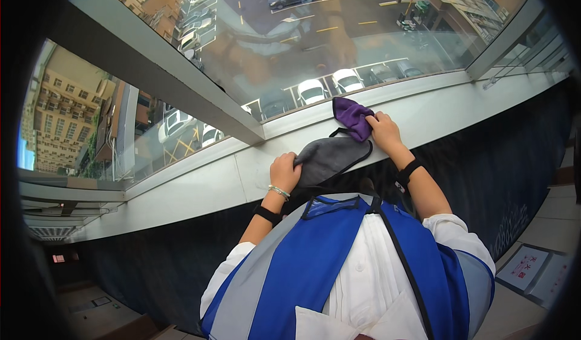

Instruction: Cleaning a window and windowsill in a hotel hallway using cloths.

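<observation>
My left hand (pixel 285 173) grips the near left corner of a grey cloth (pixel 333 158) with a black edge. That cloth hangs partly over the front of a white window sill (pixel 268 167). In my right hand (pixel 385 132) is a bunched purple cloth (pixel 353 118), pinched at its right side and lying on the sill just beyond the grey one. A thin black loop shows between the two cloths. Whether they are separate or two faces of one cloth, I cannot tell.
A large window pane (pixel 290 36) rises beyond the sill, with a parking lot outside. A thick metal window post (pixel 181 77) slants down to the sill on the left. Below the sill runs a dark wall (pixel 172 258). A box bearing writing (pixel 522 267) is at the lower right.
</observation>
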Available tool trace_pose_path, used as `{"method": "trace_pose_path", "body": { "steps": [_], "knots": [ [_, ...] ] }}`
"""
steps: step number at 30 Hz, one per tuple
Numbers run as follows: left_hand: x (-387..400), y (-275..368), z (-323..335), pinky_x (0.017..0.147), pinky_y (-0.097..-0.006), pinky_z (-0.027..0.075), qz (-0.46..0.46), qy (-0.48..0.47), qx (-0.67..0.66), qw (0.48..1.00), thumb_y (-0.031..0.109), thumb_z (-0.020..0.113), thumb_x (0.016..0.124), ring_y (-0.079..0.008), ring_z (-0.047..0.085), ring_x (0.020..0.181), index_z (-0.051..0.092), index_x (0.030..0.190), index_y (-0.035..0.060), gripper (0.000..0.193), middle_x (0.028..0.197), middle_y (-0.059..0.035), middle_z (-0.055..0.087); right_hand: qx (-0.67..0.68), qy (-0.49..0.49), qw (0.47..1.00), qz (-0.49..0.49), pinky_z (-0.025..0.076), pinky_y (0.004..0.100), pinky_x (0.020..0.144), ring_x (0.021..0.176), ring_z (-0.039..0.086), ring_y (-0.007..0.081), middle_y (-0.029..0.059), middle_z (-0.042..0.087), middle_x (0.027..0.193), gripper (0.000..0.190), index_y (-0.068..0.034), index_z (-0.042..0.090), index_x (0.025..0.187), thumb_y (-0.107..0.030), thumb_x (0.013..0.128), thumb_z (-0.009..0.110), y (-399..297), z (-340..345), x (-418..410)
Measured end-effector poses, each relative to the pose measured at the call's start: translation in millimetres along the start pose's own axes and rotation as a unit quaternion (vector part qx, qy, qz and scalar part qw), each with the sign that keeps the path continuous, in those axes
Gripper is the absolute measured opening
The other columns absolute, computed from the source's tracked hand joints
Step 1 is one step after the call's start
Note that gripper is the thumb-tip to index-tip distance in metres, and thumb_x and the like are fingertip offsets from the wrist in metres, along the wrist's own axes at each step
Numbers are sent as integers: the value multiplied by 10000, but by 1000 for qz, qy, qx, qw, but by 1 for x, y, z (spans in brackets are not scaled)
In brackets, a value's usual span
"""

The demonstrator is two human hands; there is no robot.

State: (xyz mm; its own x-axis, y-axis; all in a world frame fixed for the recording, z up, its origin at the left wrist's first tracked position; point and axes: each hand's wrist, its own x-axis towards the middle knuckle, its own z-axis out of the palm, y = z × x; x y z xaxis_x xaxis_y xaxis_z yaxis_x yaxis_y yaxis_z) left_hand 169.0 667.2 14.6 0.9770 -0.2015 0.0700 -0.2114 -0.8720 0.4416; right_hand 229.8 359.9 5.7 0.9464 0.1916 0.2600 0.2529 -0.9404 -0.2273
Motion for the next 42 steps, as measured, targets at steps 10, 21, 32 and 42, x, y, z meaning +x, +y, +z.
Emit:
{"method": "trace_pose_path", "body": {
  "steps": [10,21,32,42],
  "knots": [
    [28,109,-60,634,-286,426,124,-200,-361,902,111,590,760,-195,543,668,512,937,20,214,748,-115,565,415,-140,885,-156,351,383,938,1121,448,299,162,476,1195,621,-64,411,1265,-325,749,638,-18,-67,-26],
    [89,197,-45,716,-257,433,216,-291,-360,859,177,635,755,-151,568,793,587,940,16,250,860,-74,604,444,-260,846,-141,426,294,728,787,547,183,91,569,831,296,-32,569,962,-208,736,641,60,-134,-39],
    [127,272,-16,679,-320,432,314,-5,-323,893,-16,632,631,-232,541,776,593,849,32,228,837,-86,586,745,-441,478,150,415,273,841,954,515,135,97,542,1075,387,-13,481,1154,-306,904,450,119,-143,-44],
    [135,277,-18,810,-340,430,210,137,-271,929,86,593,751,-293,554,925,574,976,2,241,996,-148,578,440,-189,869,-124,403,323,876,1016,527,217,147,534,1138,351,-15,503,1141,-212,851,502,113,-104,-15]
  ]
}}
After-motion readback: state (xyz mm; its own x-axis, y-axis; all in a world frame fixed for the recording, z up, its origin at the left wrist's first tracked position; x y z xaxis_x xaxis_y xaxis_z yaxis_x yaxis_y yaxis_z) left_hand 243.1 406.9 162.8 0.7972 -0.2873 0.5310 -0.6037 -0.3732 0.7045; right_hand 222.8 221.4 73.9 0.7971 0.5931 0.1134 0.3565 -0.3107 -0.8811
